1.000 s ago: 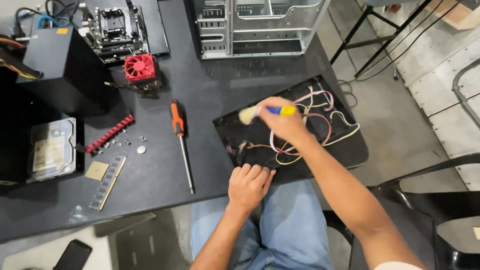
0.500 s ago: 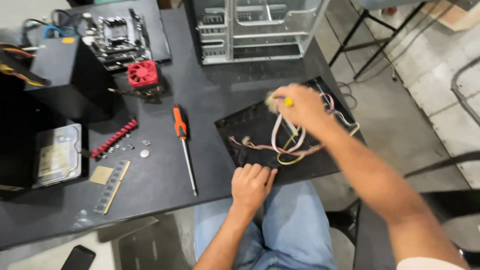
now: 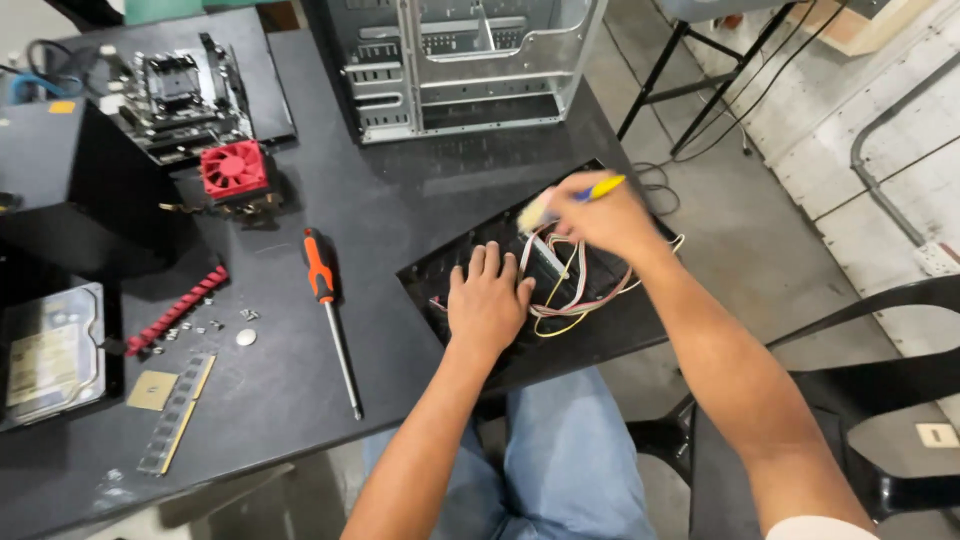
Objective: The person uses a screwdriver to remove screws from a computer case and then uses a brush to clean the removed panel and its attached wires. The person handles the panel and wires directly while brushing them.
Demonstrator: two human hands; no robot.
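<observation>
One view only: head cam, worn by the person, looking steeply down and fwd over the black counter [image 3: 400,210]. Person sits at the near edge; lap in blue jeans shows at bottom centre, both forearms enter from bottom. Close range, arm's length: left hand [image 3: 487,303] sits mid-frame, right hand [image 3: 600,215] just above and right of it. Frame tilted a bit, counter edge runs diagonally. Far side reaches the open metal pc case [image 3: 470,60] at top centre; left edge takes in the hard drive [image 3: 50,355], right third looks past the counter to the floor and a black chair [image 3: 880,390]. No 2nd view, so no shared part.
</observation>
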